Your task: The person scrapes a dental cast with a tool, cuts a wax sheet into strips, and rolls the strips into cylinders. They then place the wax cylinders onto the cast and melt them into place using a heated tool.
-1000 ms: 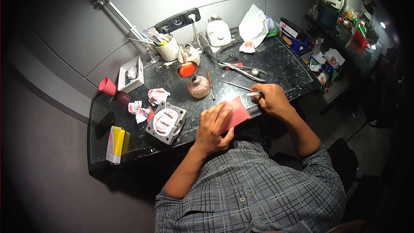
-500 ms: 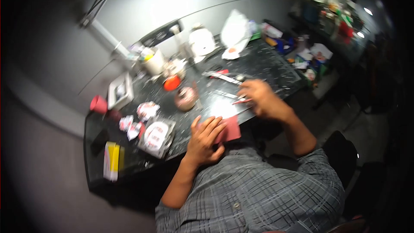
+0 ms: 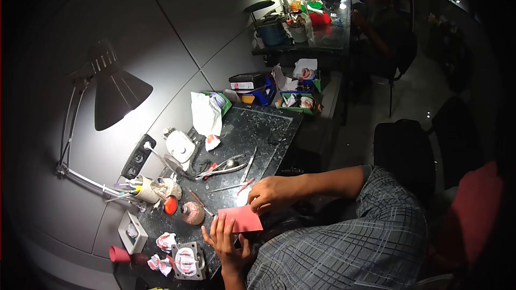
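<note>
A flat pink wax sheet (image 3: 240, 219) lies at the front edge of the dark bench. My left hand (image 3: 228, 241) holds its left side, fingers spread over the surface and thumb at the lower edge. My right hand (image 3: 269, 193) is at the sheet's upper right corner with its fingers curled; whether something thin is inside them is hidden. Just beyond that hand lie a slim red-handled tool (image 3: 245, 186), a thin metal tool (image 3: 224, 187), a knife-like blade (image 3: 249, 165) and metal pliers (image 3: 223, 169).
Left of the sheet stand a round pink-filled jar (image 3: 192, 213), an orange-red cup (image 3: 170, 204) and a dental flask with a cast (image 3: 187, 261). A lamp (image 3: 122, 96) hangs over the back. Parts bins (image 3: 298, 103) stand beyond the bench; another person (image 3: 379, 27) sits farther off.
The view has swung toward the right side of the room. My right hand has come from the tools to the wax sheet's corner. My left hand stays at the sheet.
</note>
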A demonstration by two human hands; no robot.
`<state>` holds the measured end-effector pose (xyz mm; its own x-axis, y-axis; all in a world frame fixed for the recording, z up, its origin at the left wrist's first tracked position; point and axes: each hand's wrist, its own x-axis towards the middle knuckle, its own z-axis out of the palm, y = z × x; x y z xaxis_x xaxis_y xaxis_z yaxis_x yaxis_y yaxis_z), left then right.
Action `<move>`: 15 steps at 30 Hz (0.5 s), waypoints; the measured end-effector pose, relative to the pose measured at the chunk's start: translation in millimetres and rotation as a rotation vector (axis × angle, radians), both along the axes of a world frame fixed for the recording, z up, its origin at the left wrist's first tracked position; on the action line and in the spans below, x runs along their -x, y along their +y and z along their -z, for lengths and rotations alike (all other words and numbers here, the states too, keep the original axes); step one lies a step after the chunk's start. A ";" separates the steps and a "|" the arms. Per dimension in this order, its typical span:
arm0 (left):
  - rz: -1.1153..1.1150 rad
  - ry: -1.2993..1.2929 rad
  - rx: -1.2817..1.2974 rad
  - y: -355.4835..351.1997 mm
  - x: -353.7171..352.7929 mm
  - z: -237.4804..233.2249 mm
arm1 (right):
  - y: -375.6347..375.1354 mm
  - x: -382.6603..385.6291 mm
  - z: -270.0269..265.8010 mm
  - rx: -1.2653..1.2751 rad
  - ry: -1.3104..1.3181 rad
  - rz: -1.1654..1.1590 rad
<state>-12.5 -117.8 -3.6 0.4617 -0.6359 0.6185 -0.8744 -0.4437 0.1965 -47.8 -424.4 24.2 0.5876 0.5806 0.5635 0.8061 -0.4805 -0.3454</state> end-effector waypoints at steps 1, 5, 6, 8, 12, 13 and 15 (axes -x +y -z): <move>-0.001 0.001 -0.002 0.0 2.5 -4.6 | -0.2 4.2 1.4 0.014 0.089 0.052; 0.069 0.039 0.014 -2.9 8.7 -10.3 | 6.5 8.7 21.9 0.058 0.098 0.131; 0.097 0.059 -0.040 -4.1 11.3 -12.2 | 12.8 10.7 24.7 0.049 0.056 0.153; 0.121 0.091 -0.103 -8.6 15.0 -12.8 | 23.5 10.4 29.2 0.050 0.053 0.141; 0.059 0.035 -0.158 -11.0 15.7 -5.8 | 33.6 9.5 33.7 0.054 0.016 0.139; 0.027 0.042 -0.155 -11.7 15.0 -3.9 | 35.9 7.0 35.4 0.058 -0.017 0.142; 0.037 0.016 -0.095 -6.6 9.3 4.2 | 36.0 0.1 43.6 0.052 -0.112 0.153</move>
